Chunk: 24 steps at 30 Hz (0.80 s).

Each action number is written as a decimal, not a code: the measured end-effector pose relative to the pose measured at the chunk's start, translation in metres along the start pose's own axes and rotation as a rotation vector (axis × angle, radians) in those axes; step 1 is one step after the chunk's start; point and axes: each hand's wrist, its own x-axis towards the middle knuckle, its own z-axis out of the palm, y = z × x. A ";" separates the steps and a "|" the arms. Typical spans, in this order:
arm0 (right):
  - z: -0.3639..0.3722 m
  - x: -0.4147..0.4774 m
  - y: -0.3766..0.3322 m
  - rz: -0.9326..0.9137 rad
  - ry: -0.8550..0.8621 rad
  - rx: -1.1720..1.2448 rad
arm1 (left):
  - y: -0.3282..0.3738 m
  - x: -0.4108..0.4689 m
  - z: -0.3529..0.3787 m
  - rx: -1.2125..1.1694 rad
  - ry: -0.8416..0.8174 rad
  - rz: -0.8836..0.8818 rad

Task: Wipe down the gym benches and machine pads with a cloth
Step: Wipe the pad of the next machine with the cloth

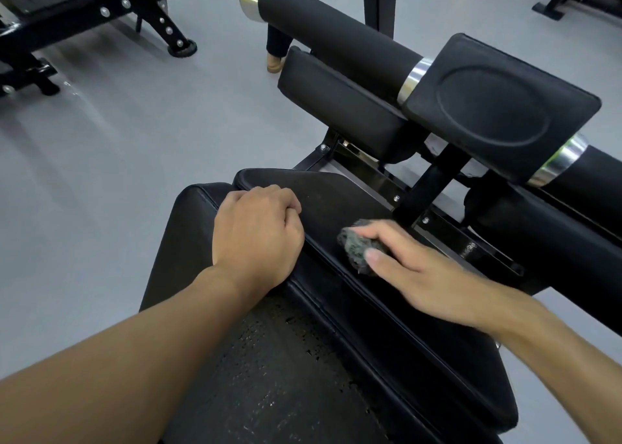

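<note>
Hands | left hand [257, 235] fisted, empty, resting on bench [336, 204] at 9 o'clock | right hand [417, 272] grips balled cloth [357, 246] on bench at 3 o'clock | progress: mid-wipe, probably early; rollers [336, 33] and pads [498, 107] at 12 o'clock seemingly remain

Single head-worn wide-angle view, steeply downward, close above the black bench pad [323, 194].
</note>
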 end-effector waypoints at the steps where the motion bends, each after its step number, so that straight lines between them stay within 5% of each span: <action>1: -0.008 -0.008 0.000 0.017 -0.040 -0.040 | -0.001 0.000 0.000 0.003 0.000 0.004; 4: -0.020 -0.007 -0.002 0.043 0.017 -0.143 | -0.003 0.001 0.002 0.009 0.010 0.026; 9: 0.001 0.023 -0.011 0.095 0.295 0.159 | -0.005 0.003 0.004 0.028 -0.005 0.036; 13: 0.009 0.016 -0.002 0.087 0.189 0.022 | -0.005 0.003 0.004 0.032 -0.011 0.045; 18: 0.000 0.004 0.006 0.127 0.147 0.129 | -0.007 0.004 0.006 0.038 -0.017 0.050; 24: -0.003 0.014 0.006 0.029 0.083 -0.251 | -0.009 0.005 0.007 0.032 -0.031 0.052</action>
